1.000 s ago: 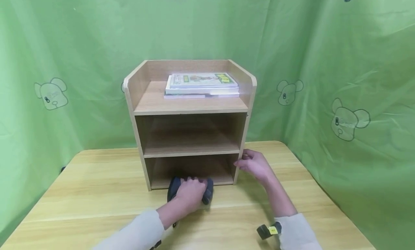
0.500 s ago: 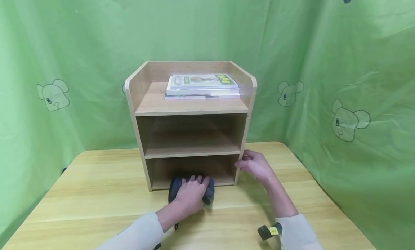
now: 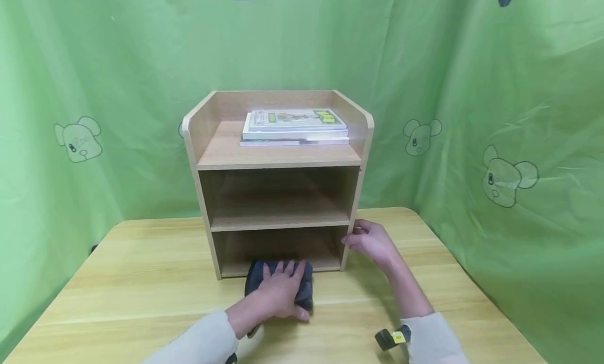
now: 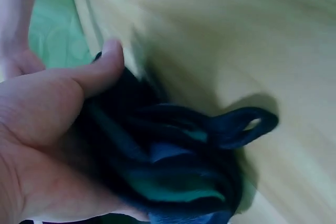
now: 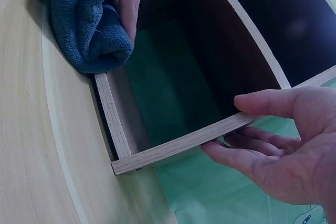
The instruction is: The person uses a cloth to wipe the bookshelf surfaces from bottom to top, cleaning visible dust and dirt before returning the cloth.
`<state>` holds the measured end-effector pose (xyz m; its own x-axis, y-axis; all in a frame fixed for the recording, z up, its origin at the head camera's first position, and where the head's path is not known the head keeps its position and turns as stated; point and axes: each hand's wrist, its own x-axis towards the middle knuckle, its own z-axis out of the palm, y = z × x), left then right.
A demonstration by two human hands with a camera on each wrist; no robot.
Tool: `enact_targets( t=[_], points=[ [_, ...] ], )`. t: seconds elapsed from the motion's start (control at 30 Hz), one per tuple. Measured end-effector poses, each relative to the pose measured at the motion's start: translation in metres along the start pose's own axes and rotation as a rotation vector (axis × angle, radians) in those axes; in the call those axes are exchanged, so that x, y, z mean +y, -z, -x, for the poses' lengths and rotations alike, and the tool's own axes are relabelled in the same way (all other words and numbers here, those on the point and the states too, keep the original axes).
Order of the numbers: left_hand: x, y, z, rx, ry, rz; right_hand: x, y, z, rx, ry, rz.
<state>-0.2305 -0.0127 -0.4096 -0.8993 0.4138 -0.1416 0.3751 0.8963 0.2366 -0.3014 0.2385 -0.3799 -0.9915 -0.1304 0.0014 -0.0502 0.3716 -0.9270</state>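
My left hand lies over a folded dark blue towel at the front of the shelf unit's lowest compartment. Its fingers are spread and mostly straight on the cloth, with the thumb sticking out to the side. In the left wrist view, the towel shows layered folds and a hanging loop; the fingertips are hidden there. The right wrist view shows its fluffy surface against the unit's bottom front edge. My right hand holds the side panel of the wooden shelf unit, thumb at the front edge and fingers behind.
A stack of books lies on the unit's top shelf. The unit stands on a light wooden table, with a green curtain behind and at the sides. A black wrist device sits by the right sleeve.
The left hand's fingers have straightened and spread over the towel, and its thumb has come out to the side. The right hand keeps its place on the panel.
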Motion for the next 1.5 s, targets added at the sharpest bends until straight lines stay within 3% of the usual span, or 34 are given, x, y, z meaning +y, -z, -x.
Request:
enact_targets(
  t=[0.13, 0.23, 0.5, 0.67, 0.8, 0.97, 1.03, 1.1, 1.13, 1.27, 1.37, 1.5],
  points=[
    [-0.003, 0.018, 0.003, -0.049, -0.03, 0.073, 0.0, -0.001, 0.001, 0.004, 0.002, 0.002],
    [-0.005, 0.041, 0.005, -0.003, -0.058, 0.152, 0.0, -0.001, 0.001, 0.004, 0.001, 0.003],
    [-0.024, 0.109, 0.02, 0.351, -0.14, 0.327, 0.001, -0.001, 0.0, 0.006, 0.007, -0.009],
    [-0.045, 0.138, 0.036, 0.711, -0.163, 0.449, 0.002, -0.002, 0.0, 0.004, 0.005, -0.009],
    [-0.062, 0.153, 0.05, 0.944, -0.075, 0.591, 0.002, -0.002, -0.001, 0.005, 0.009, -0.025],
    [-0.084, 0.157, 0.062, 1.151, 0.121, 0.65, 0.001, -0.002, -0.001, 0.007, 0.011, -0.032],
    [-0.091, 0.153, 0.062, 1.199, 0.181, 0.652, 0.001, -0.001, -0.001, 0.011, 0.013, -0.028],
    [-0.097, 0.149, 0.061, 1.186, 0.224, 0.684, 0.001, -0.001, -0.001, 0.013, 0.017, -0.024],
    [-0.1, 0.146, 0.06, 1.144, 0.245, 0.709, 0.001, -0.001, -0.001, 0.013, 0.018, -0.022],
    [-0.113, 0.135, 0.055, 0.867, 0.303, 0.803, 0.002, 0.0, -0.002, 0.01, 0.016, -0.031],
    [-0.124, 0.126, 0.05, 0.678, 0.283, 0.86, 0.002, -0.001, -0.002, 0.01, 0.014, -0.03],
    [-0.133, 0.114, 0.042, 0.543, 0.226, 0.922, 0.002, -0.001, -0.002, 0.011, 0.018, -0.019]
  ],
)
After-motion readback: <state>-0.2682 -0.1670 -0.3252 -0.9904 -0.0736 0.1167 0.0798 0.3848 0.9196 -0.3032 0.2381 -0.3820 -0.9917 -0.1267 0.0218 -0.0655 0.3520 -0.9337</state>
